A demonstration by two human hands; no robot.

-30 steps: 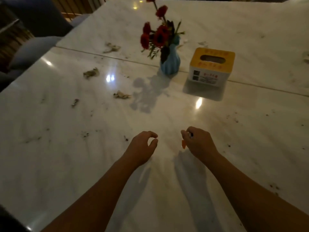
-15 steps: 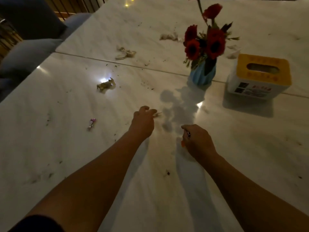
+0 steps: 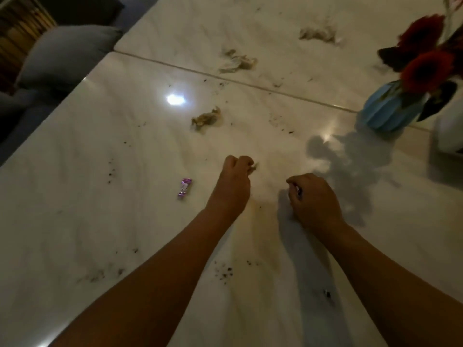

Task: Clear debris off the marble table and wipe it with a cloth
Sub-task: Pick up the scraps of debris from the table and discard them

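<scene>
The white marble table (image 3: 87, 221) is strewn with debris and dark crumbs. My left hand (image 3: 234, 182) is closed around a small crumpled brownish scrap (image 3: 253, 168) that pokes out past the fingers. My right hand (image 3: 313, 197) is closed too, with a bit of a small wrapper showing between thumb and fingers. A purple candy wrapper (image 3: 185, 188) lies just left of my left hand. A crumpled brown wrapper (image 3: 206, 118) sits farther ahead. Two crumpled tissues, one (image 3: 238, 61) and another (image 3: 318, 34), lie on the far slab.
A blue vase (image 3: 389, 110) with red flowers (image 3: 426, 68) stands at the right, a white box (image 3: 449, 132) edge beside it. Dark crumbs (image 3: 224, 271) are scattered near my forearms. Grey cushioned seats (image 3: 65, 53) line the table's left side. A seam (image 3: 225, 80) divides two slabs.
My left hand reached forward and closed on the small brownish scrap. The view swung left and came closer, so the vase and box slid to the right edge. My right hand stayed closed.
</scene>
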